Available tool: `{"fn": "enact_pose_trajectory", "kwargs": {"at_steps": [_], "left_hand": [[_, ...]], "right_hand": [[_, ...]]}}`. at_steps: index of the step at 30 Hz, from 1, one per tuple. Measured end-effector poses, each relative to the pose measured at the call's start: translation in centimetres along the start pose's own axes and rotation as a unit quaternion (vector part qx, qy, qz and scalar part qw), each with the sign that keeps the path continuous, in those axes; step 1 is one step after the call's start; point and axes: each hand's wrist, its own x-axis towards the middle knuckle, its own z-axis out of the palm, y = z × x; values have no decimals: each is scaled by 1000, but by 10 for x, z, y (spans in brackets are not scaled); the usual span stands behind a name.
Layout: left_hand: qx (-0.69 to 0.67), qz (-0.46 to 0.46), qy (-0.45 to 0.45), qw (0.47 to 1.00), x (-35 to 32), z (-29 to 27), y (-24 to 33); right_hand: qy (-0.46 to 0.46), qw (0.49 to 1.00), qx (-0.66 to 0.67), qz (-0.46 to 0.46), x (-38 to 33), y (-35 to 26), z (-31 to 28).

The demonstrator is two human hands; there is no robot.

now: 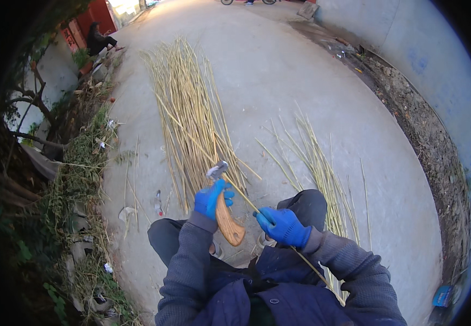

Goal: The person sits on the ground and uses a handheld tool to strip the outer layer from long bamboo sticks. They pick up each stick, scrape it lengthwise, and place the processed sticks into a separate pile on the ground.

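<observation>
My left hand [212,199], in a blue glove, is closed round a hatchet-like tool [229,224] with a curved wooden handle. Its metal head [217,169] points up and away from me; the exact shape of the edge is too small to tell. My right hand [284,226], also blue-gloved, grips a long thin stalk [307,261]. One end of that stalk reaches the metal head, while the other runs back past my right side. Beyond my left hand lies a large pile of dry yellow stalks [189,103]. Greener stalks [322,163] lie spread to the right of my right knee.
I am low over a concrete road [268,81]. Weeds and debris [83,157] line the left side, with a few loose stalks near them. A dirt strip [425,119] and a pale wall [436,54] bound the right. A person [98,41] sits at the far left.
</observation>
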Motion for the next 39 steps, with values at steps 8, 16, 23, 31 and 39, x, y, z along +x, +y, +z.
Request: {"fn": "enact_pose_trajectory", "kwargs": {"at_steps": [8, 16, 23, 31, 39], "left_hand": [[-22, 92, 75, 993, 41, -48, 54], [-1, 1, -6, 1000, -8, 17, -3], [-65, 21, 4, 998, 15, -27, -24], [-96, 173, 278, 940, 68, -337, 99], [-38, 199, 294, 934, 15, -444, 145]], "right_hand": [[-113, 982, 44, 147, -125, -26, -46], [-97, 933, 246, 245, -30, -15, -24], [-24, 999, 5, 43, -25, -6, 9], [-174, 984, -46, 13, -174, -24, -97], [-79, 967, -201, 136, -215, -17, -157]]}}
